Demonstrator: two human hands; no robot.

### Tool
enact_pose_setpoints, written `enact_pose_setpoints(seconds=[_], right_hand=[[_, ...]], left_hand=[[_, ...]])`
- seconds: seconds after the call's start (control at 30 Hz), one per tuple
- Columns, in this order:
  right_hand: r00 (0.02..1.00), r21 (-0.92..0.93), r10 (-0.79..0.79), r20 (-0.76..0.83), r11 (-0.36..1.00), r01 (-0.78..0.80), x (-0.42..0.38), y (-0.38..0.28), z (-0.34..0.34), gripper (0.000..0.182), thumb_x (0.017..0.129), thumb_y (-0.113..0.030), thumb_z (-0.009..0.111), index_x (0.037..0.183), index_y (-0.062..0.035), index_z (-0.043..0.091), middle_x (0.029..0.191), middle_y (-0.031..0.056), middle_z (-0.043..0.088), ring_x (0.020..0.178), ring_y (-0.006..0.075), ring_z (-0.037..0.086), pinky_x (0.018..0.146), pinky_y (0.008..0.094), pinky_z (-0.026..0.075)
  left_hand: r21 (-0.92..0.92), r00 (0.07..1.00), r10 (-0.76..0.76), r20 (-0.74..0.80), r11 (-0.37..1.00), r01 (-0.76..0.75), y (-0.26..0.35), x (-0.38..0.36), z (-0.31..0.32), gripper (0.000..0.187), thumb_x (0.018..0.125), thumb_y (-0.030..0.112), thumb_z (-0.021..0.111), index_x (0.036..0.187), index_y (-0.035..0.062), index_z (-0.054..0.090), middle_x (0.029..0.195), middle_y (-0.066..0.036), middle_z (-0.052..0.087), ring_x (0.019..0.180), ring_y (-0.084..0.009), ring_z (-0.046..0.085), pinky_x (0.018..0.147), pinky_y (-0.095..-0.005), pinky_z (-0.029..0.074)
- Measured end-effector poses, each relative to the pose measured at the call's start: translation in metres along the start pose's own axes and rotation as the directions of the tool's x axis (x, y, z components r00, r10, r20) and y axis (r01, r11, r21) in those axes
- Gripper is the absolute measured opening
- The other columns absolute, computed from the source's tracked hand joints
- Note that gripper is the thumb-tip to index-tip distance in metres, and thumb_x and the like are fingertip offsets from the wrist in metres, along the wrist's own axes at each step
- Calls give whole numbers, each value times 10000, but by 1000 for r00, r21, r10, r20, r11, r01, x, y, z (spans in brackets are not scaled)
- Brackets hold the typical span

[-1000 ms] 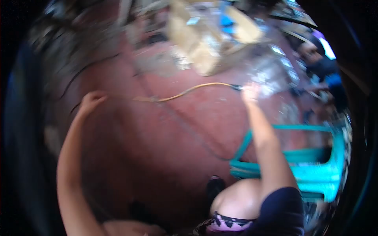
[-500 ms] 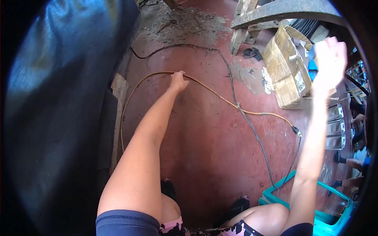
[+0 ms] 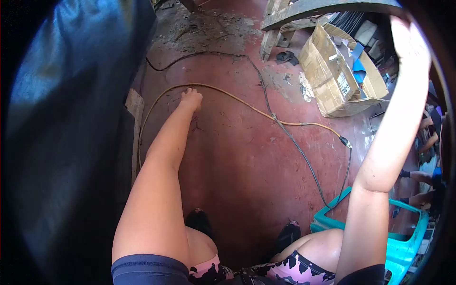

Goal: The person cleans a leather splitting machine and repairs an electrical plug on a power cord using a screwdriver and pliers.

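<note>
My left hand is low over the red floor, just below the curve of the orange cord. Its fingers are loosely bent and a little apart, and nothing shows in them. At the upper right, my right hand is raised by the end of the curved beam. Bright light washes it out and its fingertips run to the dark image edge, so its grip is unclear. A black cord crosses the orange one, whose plug end lies at the right.
An open cardboard box with blue and grey items stands at the upper right. A teal plastic stool lies at the lower right. A dark draped sheet fills the left. Debris covers the far floor. Other people's limbs show at the right edge.
My left hand has come off the orange cord and moved slightly left. My right hand has gone up and to the right. The view has shifted, showing more of the box.
</note>
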State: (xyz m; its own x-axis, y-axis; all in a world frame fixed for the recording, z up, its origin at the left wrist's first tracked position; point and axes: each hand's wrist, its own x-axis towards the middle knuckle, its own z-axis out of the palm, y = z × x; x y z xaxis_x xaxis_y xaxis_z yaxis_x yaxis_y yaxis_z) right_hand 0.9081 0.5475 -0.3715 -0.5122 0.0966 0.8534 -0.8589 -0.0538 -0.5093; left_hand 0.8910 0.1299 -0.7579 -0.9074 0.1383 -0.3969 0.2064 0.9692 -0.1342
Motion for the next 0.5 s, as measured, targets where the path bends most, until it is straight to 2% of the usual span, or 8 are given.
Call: enact_pose_setpoints(seconds=[0.07,0.1,0.23,0.33,0.4,0.43,0.47,0.5], right_hand=[[996,178,8,84,984,-23,10,5,-10,349,753,57,459,1091,17,537,1007,158,602,950,253,581,896,332,436],[987,-128,-79,138,987,97,-33,-27,48,268,795,-17,508,1055,27,559,962,150,614,903,247,593,859,327,452],[998,-284,-47,-44,958,33,-30,-18,47,313,840,-189,540,1055,34,589,927,116,640,863,228,603,815,307,460],[995,-927,-30,92,364,97,-23,-21,25,358,815,-65,514,1172,-78,548,1081,108,609,1044,191,553,936,292,400],[999,-883,-7,41,468,40,-32,-29,45,478,761,102,458,1191,-93,530,1170,115,581,1133,182,520,1000,282,359],[962,-838,-132,238,472,273,-25,-15,28,441,758,125,442,1149,-55,534,1181,106,576,1144,191,513,1020,292,344],[963,-668,-84,257,704,240,-20,-9,19,427,750,156,422,1127,-18,523,1196,113,564,1161,210,498,1042,312,323],[951,-757,-55,303,592,276,-18,-11,10,340,789,87,451,1121,40,509,1202,146,551,1177,230,482,1058,327,300]], left_hand=[[21,1000,-10,24,1000,9,-10,-4,-5,390,707,212,685,1066,72,625,1262,-136,450,1235,-311,358,995,-471,342],[29,999,-16,35,999,15,-11,-6,-7,399,702,215,690,1067,67,624,1267,-135,447,1239,-307,355,994,-468,346],[19,994,-23,111,1000,21,-10,-26,-30,420,743,113,605,1158,55,565,1305,-143,447,1261,-307,360,996,-469,341],[-33,983,-26,183,999,32,-15,-36,-35,420,751,115,593,1167,61,563,1282,-141,480,1195,-310,447,974,-466,370],[-50,970,-41,241,997,55,-18,-35,-23,380,795,128,561,1172,72,563,1286,-132,480,1131,-323,508,944,-476,394],[-46,971,-50,232,997,63,-18,-29,-4,356,822,140,544,1172,80,564,1300,-126,468,1105,-338,526,923,-490,406],[63,982,-107,153,993,99,-11,-30,12,330,850,158,516,1166,81,568,1301,-122,462,1095,-347,523,906,-503,402],[166,986,-151,69,977,138,0,-32,26,310,878,176,487,1161,82,573,1302,-118,456,1085,-356,521,888,-515,398]])
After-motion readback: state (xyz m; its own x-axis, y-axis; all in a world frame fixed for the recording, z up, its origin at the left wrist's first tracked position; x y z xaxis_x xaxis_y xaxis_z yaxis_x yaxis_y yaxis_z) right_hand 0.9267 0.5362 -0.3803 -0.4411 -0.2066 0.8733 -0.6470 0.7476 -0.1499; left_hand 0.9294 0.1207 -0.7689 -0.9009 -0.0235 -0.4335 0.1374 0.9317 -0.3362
